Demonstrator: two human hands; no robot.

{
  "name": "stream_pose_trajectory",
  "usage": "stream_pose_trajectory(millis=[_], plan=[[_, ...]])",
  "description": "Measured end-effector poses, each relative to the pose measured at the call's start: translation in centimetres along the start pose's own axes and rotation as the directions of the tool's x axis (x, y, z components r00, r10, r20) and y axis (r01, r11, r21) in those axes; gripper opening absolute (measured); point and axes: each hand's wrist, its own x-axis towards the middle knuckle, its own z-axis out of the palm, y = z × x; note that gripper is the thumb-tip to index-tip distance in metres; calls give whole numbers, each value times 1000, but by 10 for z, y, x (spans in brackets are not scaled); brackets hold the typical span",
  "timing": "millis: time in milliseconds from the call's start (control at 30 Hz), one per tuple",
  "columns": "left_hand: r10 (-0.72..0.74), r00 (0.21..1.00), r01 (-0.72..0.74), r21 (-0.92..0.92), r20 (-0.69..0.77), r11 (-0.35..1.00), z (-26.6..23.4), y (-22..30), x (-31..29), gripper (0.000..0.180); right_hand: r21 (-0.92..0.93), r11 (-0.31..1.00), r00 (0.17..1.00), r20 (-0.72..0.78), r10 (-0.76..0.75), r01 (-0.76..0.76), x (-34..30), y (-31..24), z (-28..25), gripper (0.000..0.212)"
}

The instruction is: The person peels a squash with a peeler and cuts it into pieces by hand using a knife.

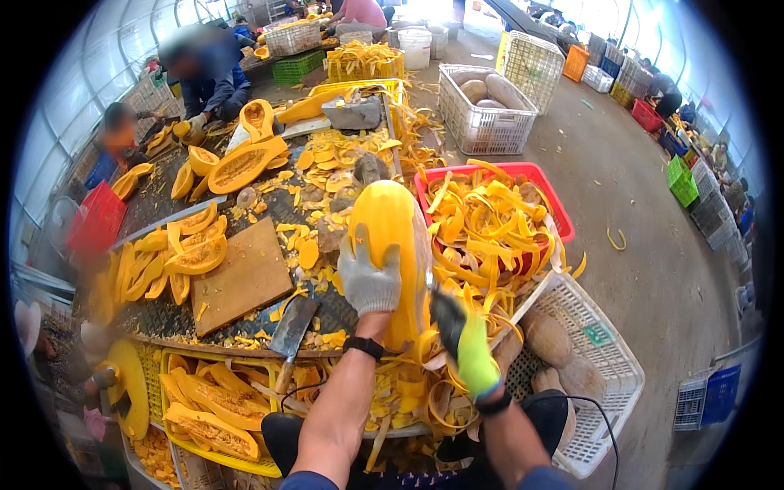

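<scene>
A long pumpkin [390,211], mostly peeled to bright orange, stands at the table's near edge with a paler strip of skin down its right side. My left hand [369,273], in a grey-white work glove, wraps over its front and grips it. Against the right side is my right hand [467,336], in a black and yellow-green glove, closed around a peeler [429,279]; only a little of its metal head shows. Long peel strips [490,306] hang and lie around that hand. A cleaver [294,327] rests left of my left wrist, its handle over the table edge.
A red tub [563,214] heaped with peels stands right of the pumpkin. Near right, a white crate [616,384] holds unpeeled pumpkins. Left lie a wooden board [243,282] and cut pumpkin pieces [198,255]; below, a yellow crate [273,465] holds halves. Two co-workers sit across the table.
</scene>
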Motion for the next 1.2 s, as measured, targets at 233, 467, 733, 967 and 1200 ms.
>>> stream_pose_trajectory(millis=[233, 467, 733, 967, 1200], plan=[[-18, 999, 16, 32, 37, 999, 3, 13, 1, 66, -666, 718, 956, 293, 1, 203, 237, -54, 20, 31], [-33, 999, 33, -12, 41, 999, 4, 6, -5, 61, -784, 582, 932, 343, 116, 216, 209, -51, 13, 36], [-23, 1000, 21, -144, -6, 989, 6, -7, -3, 61, -903, 294, 926, 223, -306, 314, 28, 18, 5, 34], [-121, 992, 122, -316, 23, 941, -1, -17, -4, 59, -926, 332, 984, 171, -57, 180, -100, 46, -3, 52], [-151, 989, 145, -342, 11, 928, 6, -18, 1, 57, -758, 620, 974, 92, -206, 203, -116, -1, -3, 31]])
